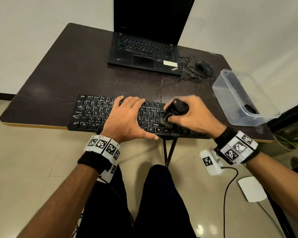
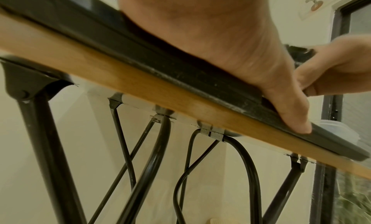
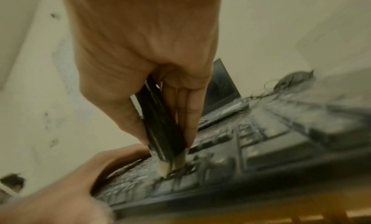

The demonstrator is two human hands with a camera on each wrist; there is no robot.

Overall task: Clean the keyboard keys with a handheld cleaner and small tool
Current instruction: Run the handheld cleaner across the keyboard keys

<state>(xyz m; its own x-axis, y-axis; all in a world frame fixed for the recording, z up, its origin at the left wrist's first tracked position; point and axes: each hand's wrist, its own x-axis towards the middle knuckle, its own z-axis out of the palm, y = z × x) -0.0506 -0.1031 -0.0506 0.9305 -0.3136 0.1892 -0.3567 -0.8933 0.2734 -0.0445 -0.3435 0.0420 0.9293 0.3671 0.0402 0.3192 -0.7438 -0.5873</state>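
The black keyboard (image 1: 117, 115) lies along the near edge of the dark table (image 1: 67, 69), its front edge flush with the table's rim. The left hand (image 1: 126, 117) lies flat on the middle of the keys, fingers straight and spread, thumb along the keyboard's front edge. Just to its right, the right hand (image 1: 191, 114) grips a black handheld cleaner (image 1: 175, 109), fingers and thumb curled round its body; its pale brush tip (image 3: 170, 165) touches the keys on the right part of the keyboard. The two hands are close together but not touching
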